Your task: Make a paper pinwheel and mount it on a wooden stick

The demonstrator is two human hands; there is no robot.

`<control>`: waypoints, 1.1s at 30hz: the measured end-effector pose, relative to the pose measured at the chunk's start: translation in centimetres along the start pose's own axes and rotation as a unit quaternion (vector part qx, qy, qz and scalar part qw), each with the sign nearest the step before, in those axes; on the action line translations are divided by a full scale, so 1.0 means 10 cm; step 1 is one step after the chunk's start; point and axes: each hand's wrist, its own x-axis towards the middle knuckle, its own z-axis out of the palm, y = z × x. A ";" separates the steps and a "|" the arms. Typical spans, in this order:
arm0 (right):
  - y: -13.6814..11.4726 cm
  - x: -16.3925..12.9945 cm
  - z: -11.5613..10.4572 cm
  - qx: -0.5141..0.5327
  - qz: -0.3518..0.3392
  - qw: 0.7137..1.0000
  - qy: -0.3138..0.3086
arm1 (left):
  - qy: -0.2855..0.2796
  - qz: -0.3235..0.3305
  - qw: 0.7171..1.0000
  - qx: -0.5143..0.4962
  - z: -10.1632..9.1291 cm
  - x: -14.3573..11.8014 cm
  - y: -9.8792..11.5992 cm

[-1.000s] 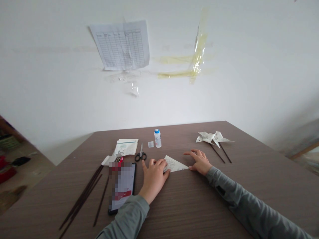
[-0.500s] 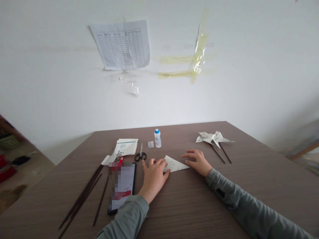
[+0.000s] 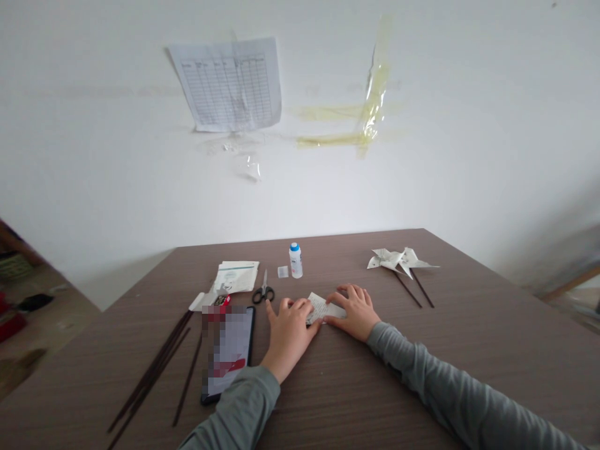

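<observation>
A printed sheet of paper folded into a triangle [image 3: 319,307] lies on the table in front of me. My left hand [image 3: 291,331] holds its left end down, thumb at the near edge and fingers bent over the top. From the other side, my right hand [image 3: 355,312] grips the right part, its thumb along the near fold and its fingers over the paper. Both hands cover much of the triangle, and the two thumbs nearly meet. Black-handled scissors [image 3: 264,294] rest just beyond my left hand.
A glue bottle [image 3: 295,262] with a blue cap stands behind the paper. At left are a phone [image 3: 232,356], a stack of paper [image 3: 238,276], a red box [image 3: 223,304] and several dark sticks [image 3: 152,375]. Paper pinwheels [image 3: 400,259] on sticks lie at back right.
My right hand has moved left from beside the triangle's tip onto the paper and closed on it. My left hand has stayed in place on the paper.
</observation>
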 end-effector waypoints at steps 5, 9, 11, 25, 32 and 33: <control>-0.03 0.01 -0.04 0.008 0.007 1.000 -0.021 | -0.008 -0.008 1.000 -0.011 -0.02 0.00 0.00; -0.06 0.01 -0.07 0.005 0.017 0.999 -0.036 | -0.021 -0.020 0.999 -0.025 -0.02 0.02 -0.04; -0.07 0.00 -0.10 0.010 0.012 0.999 -0.038 | -0.030 -0.025 0.999 -0.030 -0.01 0.04 -0.08; -0.12 -0.03 -0.20 0.003 0.021 0.998 -0.061 | -0.050 -0.022 0.998 -0.007 -0.07 0.05 -0.32; -0.11 -0.03 -0.18 0.002 0.022 0.999 -0.048 | -0.081 -0.020 0.997 0.000 -0.10 0.04 -0.52; -0.11 -0.02 -0.18 0.003 0.024 0.998 -0.054 | -0.089 -0.023 0.996 0.003 -0.13 0.04 -0.51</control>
